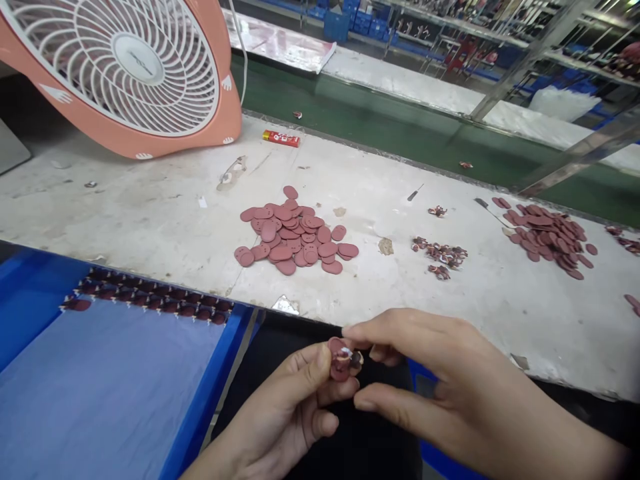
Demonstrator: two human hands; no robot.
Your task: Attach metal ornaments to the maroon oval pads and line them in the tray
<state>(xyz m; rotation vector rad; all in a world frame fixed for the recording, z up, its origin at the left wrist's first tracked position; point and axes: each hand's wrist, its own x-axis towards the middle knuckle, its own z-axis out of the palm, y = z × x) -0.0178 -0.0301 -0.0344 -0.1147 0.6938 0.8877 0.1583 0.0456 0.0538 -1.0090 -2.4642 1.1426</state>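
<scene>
A dull red oval disc (pixel 336 375) with a small brown, white and orange piece (pixel 356 360) against it is held just in front of the bench (pixel 165 220). The left hand (pixel 295 397) pinches it between thumb and curled fingers. The right hand (pixel 440 367) reaches in from the right, thumb and fingers parted around the piece's side; whether its fingertips touch is unclear. Beyond lies a heap of discs (pixel 281 253); a blue tray (pixel 200 400) stands left.

Our scuffed white bench (pixel 365 193)
On it we see an orange fan (pixel 137 60), a heap of reddish ovals (pixel 293 233) — and, to its right, clustered small figures (pixel 445 253), then a second oval heap (pixel 550 235).
</scene>
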